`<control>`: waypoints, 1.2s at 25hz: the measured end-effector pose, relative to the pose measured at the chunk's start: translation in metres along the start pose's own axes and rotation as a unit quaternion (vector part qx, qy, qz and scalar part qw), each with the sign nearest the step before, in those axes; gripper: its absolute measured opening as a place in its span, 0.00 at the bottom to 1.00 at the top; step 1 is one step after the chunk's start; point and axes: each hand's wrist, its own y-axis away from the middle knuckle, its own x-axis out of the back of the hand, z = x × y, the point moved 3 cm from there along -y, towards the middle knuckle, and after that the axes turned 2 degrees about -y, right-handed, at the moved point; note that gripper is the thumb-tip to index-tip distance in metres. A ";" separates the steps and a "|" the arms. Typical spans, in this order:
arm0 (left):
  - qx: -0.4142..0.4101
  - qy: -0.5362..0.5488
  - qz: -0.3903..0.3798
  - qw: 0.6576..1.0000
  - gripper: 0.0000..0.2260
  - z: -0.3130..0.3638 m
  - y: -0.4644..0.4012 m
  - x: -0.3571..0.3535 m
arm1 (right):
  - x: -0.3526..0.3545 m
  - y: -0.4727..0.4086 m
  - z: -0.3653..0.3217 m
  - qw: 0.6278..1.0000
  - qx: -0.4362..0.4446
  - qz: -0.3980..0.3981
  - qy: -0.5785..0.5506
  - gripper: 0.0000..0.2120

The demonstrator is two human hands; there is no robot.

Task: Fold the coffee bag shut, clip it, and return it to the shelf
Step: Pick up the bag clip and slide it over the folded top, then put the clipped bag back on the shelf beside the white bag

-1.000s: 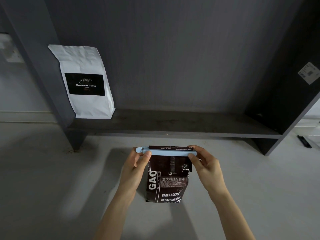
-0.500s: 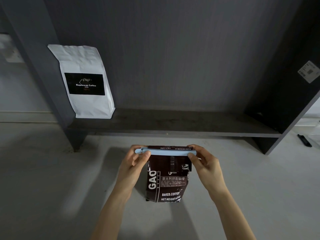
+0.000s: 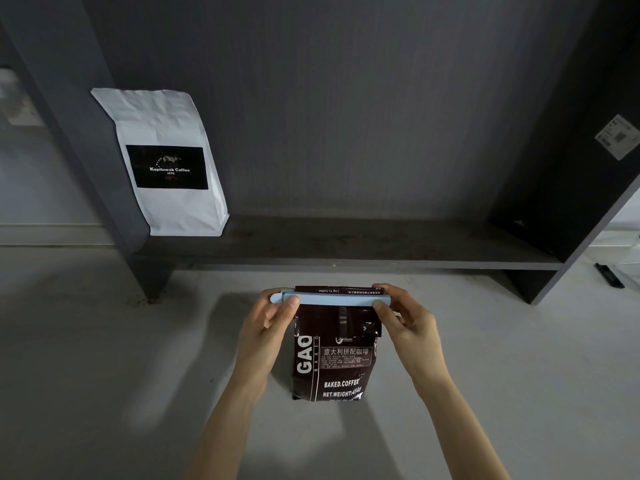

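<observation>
A dark brown coffee bag [image 3: 334, 362] with white lettering stands upright on the pale floor in front of the shelf. Its top is folded over, and a light blue clip [image 3: 334, 300] lies across the fold. My left hand [image 3: 268, 329] pinches the clip's left end between thumb and fingers. My right hand [image 3: 403, 322] pinches the clip's right end. The dark shelf board [image 3: 346, 249] runs just beyond the bag.
A white coffee bag [image 3: 166, 164] with a black label stands at the shelf's left end against the side panel. The shelf's right upright [image 3: 568, 188] carries a sticker. A small black object [image 3: 609, 276] lies on the floor at far right.
Both hands and the clipped bag top have shifted very slightly; the grip on the clip's two ends stays the same.
</observation>
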 end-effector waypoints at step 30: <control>0.021 -0.146 -0.067 0.987 0.13 -0.052 0.008 0.009 | -0.017 0.018 0.043 0.985 -0.084 0.049 0.146 0.13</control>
